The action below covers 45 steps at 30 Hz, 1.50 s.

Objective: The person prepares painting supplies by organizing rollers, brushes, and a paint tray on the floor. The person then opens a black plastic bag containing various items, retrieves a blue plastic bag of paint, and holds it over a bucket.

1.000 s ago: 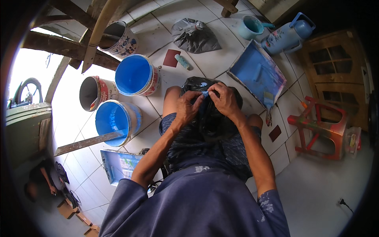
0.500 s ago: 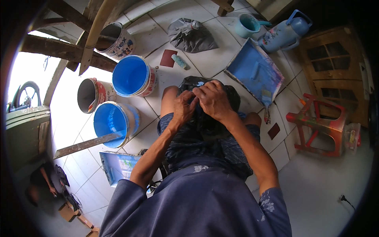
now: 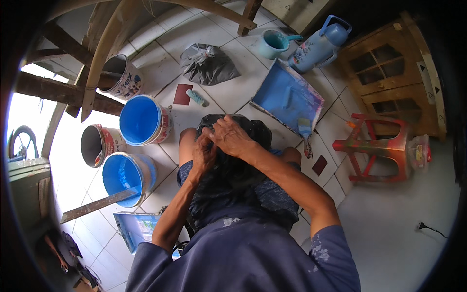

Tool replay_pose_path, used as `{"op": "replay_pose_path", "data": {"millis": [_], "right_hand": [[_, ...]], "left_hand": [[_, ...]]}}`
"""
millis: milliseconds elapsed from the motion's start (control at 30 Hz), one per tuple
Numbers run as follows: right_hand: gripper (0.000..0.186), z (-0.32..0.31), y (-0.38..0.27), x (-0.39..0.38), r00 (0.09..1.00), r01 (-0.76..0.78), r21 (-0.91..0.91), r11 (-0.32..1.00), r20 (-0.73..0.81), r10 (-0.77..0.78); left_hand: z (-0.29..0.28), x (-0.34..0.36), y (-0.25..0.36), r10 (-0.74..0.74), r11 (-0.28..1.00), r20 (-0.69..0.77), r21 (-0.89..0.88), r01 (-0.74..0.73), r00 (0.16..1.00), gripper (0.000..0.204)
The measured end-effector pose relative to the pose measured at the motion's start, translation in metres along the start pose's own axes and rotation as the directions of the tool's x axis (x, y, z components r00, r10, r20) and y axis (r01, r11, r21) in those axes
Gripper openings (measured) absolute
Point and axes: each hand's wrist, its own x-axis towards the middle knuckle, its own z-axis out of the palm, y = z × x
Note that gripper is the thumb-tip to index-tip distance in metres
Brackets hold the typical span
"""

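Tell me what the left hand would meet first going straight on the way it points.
The left hand would probably meet the right hand, which lies just ahead; depth is unclear, so they may already touch.

Part of the glossy black plastic bag (image 3: 258,130), and anything between the bare hands (image 3: 233,136), is hidden.
The left arm (image 3: 171,221) partly covers the shallow light-blue tray (image 3: 122,228); another person (image 3: 57,252), lower left, is cut off.

My right hand (image 3: 232,137) reaches inward beside my left hand (image 3: 203,155), bent fingers (image 3: 217,127) gathered close together, both forearms (image 3: 292,180) slanting inward from spread elbows (image 3: 325,209).
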Motion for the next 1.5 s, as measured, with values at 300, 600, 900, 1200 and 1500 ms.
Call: {"op": "replay_pose_path", "data": {"millis": [300,600,900,1200,1500], "right_hand": [[0.047,0.014,0.008,-0.005,0.995,-0.078,0.304,0.950,0.090,0.053],[0.046,0.016,0.008,-0.012,0.976,-0.190,0.449,0.873,-0.011,0.218],[0.044,0.001,0.001,-0.052,0.956,-0.285,0.433,0.855,0.063,0.286],[0.025,-0.013,-0.010,-0.173,0.716,-0.682,0.558,0.473,0.640,0.278],[0.009,0.002,0.013,-0.103,0.746,-0.458,0.544,0.703,-0.195,0.636]], "left_hand": [[-0.003,0.005,0.015,0.019,0.997,0.020,-0.077,-0.017,1.000,0.027],[0.005,0.010,0.024,-0.006,0.998,-0.027,-0.057,0.005,1.000,0.014],[0.030,-0.002,0.034,-0.051,0.998,-0.028,-0.044,0.050,0.998,0.011],[0.007,0.010,0.014,-0.310,0.928,-0.066,-0.237,0.287,0.949,0.015],[0.000,0.005,0.015,-0.243,0.960,-0.116,-0.172,0.222,0.963,0.015]]}}
